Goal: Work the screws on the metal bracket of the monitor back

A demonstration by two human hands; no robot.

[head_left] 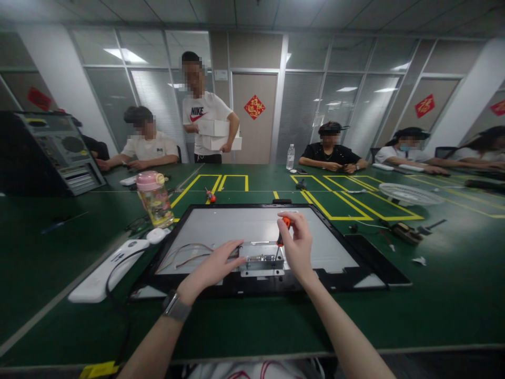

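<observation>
A flat panel with a black frame (327, 281) and a grey back lies on the green table. On its near middle part sits a metal bracket (262, 265). My right hand (299, 245) is closed around the orange and black handle of a screwdriver (285, 225), held upright with its shaft down at the bracket's right end. Stretched out flat, my left hand (216, 265) rests at the bracket's left side, fingers apart, with nothing held. Thin wires (185, 252) run over the panel left of the bracket.
On the left are a white device (106, 271) with a black cable, a pink-lidded bottle (155, 200) and a computer case (43, 152). A black slab (374, 258) and a dark tool (406, 231) lie right. Several people are across the table (252, 337); one stands holding white boxes (216, 135).
</observation>
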